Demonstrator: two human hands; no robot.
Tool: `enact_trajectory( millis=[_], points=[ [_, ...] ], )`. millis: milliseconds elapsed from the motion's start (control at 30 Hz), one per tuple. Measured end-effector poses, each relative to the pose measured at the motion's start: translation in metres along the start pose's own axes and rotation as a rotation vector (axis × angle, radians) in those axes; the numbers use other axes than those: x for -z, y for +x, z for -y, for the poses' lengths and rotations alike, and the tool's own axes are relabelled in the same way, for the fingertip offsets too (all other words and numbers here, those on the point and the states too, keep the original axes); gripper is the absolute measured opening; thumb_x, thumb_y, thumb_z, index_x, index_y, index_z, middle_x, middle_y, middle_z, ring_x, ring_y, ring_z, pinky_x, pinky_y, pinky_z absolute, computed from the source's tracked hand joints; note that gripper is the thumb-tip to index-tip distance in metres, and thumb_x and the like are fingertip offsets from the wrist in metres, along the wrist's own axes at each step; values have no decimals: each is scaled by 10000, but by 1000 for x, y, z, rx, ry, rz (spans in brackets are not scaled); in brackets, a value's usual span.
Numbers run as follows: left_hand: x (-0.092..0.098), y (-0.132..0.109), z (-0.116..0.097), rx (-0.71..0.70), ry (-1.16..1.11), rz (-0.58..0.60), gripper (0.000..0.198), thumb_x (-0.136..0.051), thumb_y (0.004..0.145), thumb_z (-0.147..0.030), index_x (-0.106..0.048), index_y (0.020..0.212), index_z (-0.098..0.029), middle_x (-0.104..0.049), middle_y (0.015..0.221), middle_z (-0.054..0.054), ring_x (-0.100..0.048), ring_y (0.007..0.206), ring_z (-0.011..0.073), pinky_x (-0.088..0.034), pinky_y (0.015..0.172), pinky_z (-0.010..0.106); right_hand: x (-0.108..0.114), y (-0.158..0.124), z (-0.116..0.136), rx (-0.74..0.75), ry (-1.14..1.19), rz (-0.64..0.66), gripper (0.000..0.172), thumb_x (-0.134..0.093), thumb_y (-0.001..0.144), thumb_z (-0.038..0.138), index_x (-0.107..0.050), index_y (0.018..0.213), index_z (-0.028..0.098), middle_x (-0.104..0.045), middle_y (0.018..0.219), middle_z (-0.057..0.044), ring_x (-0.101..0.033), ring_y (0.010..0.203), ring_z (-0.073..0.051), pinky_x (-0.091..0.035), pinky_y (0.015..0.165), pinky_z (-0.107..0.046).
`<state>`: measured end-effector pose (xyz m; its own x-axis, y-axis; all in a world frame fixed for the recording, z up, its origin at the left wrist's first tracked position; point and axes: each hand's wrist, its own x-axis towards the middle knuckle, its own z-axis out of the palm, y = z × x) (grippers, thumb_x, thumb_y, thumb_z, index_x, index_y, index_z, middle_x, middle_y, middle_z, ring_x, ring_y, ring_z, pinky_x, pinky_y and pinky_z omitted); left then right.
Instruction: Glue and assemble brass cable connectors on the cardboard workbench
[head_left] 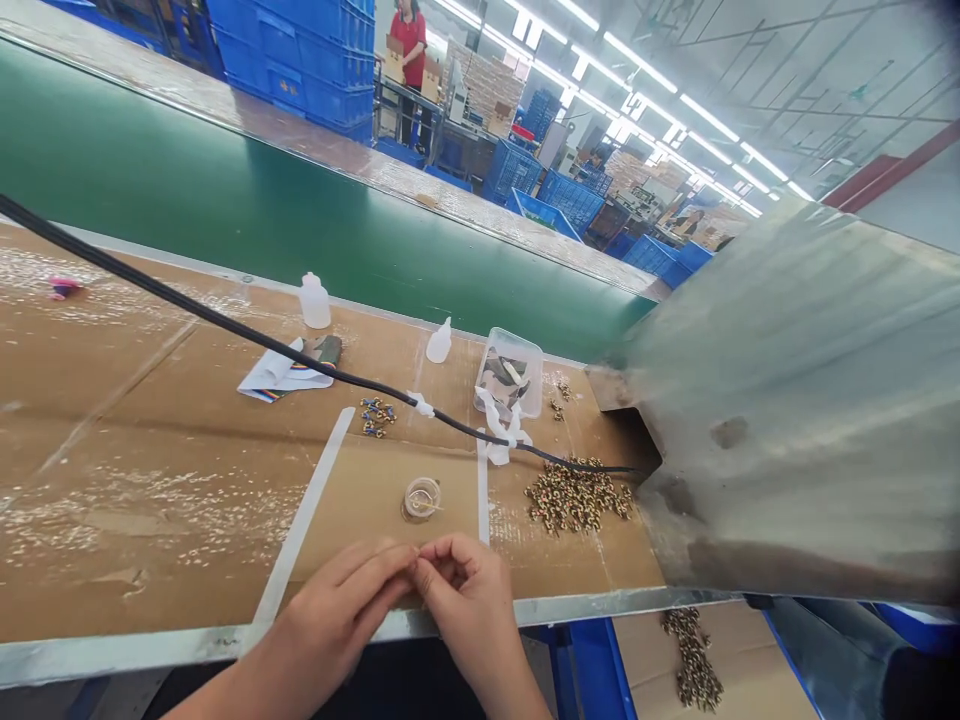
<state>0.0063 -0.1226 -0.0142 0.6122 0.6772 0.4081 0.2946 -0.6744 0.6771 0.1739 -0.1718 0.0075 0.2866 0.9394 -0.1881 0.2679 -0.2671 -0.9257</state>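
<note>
Two bare hands work close together at the near edge of a cardboard-covered workbench. The left hand (345, 600) and the right hand (469, 600) curl narrowly inward, their fingertips (424, 565) meeting above a steel bench rim (390, 627); whatever they may pinch is hidden, so it cannot be told if they hold anything. Just ahead of them stands a small clear round cup (421, 498) on a tan cardboard panel (367, 510) bordered by white tape strips (304, 515). To the right, a rough heap of small striped beads (574, 497) spills from beneath a dull, scuffed metal hood (795, 400), and more lie on cardboard below the bench (694, 660). A clear plastic tub (508, 372) holds grey and white scraps. Two white squeeze bottles (315, 302) (439, 342) stand apart on the brown board, near a small cluster of blue-and-gold parts (377, 417). A black cable (225, 310), bound with white tape (495, 425), crosses the bench. Beyond a green conveyor belt (225, 210), a co-worker in a red shirt (411, 40) stands by stacked blue plastic crates (300, 60).
</note>
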Motion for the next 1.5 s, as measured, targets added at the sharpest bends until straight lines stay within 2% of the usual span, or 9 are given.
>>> enact_trajectory(
  millis=[200,367,567,733,833,967,1133,1367,1500],
  points=[
    [2,1,1,36,-80,-31,196,-502,962,-219,-581,1130,-284,-696,999,-37,-655,935,74,-451,894,102,-9,-2,8,-60,87,44,288,-704,777,422,-710,701,143,-637,609,-21,-473,528,-101,-364,493,-203],
    [9,9,1,160,-175,-94,159,-584,894,-207,-660,996,-301,-722,871,-82,-682,781,58,-494,737,69,-5,-3,19,63,15,18,176,-674,803,326,-735,725,180,-656,665,-19,-533,604,-122,-391,553,-210],
    [11,15,6,403,-291,-196,91,-660,816,-311,-715,882,-279,-744,836,-47,-703,752,107,-538,717,116,8,4,8,80,-26,-140,213,-631,838,365,-671,763,170,-585,643,-6,-484,554,-113,-381,516,-215],
    [10,14,7,575,-448,-189,235,-656,797,-420,-701,911,-219,-749,873,19,-716,781,157,-571,741,174,16,19,9,167,-56,-248,219,-650,822,315,-675,992,178,-636,836,-31,-500,562,-99,-434,543,-218],
    [9,13,7,630,-508,-171,299,-644,801,-453,-680,944,-193,-743,908,48,-720,813,176,-581,768,203,15,25,15,261,-121,-237,152,-638,834,263,-718,946,196,-637,812,-23,-516,568,-99,-430,543,-215],
    [9,15,4,662,-576,-179,317,-645,795,-463,-658,929,-176,-739,891,61,-723,812,185,-592,771,223,12,28,17,325,-153,-225,123,-616,861,234,-737,881,221,-648,789,-13,-547,604,-107,-434,572,-216],
    [7,17,4,655,-587,-165,284,-634,814,-444,-642,927,-184,-734,884,50,-721,798,173,-595,759,215,13,30,15,298,-186,-252,115,-637,851,249,-712,936,226,-661,859,-12,-540,607,-109,-448,608,-233],
    [8,15,5,629,-577,-131,243,-599,850,-421,-644,941,-201,-730,886,34,-717,801,163,-592,763,209,13,30,18,300,-223,-235,115,-623,865,265,-717,832,208,-639,778,-6,-562,610,-112,-431,584,-227],
    [8,15,5,654,-575,-166,249,-671,779,-418,-677,891,-196,-741,858,35,-716,766,175,-599,727,216,11,29,19,338,-237,-220,118,-612,874,253,-716,852,202,-642,794,-10,-569,608,-105,-432,586,-221]
  ],
)
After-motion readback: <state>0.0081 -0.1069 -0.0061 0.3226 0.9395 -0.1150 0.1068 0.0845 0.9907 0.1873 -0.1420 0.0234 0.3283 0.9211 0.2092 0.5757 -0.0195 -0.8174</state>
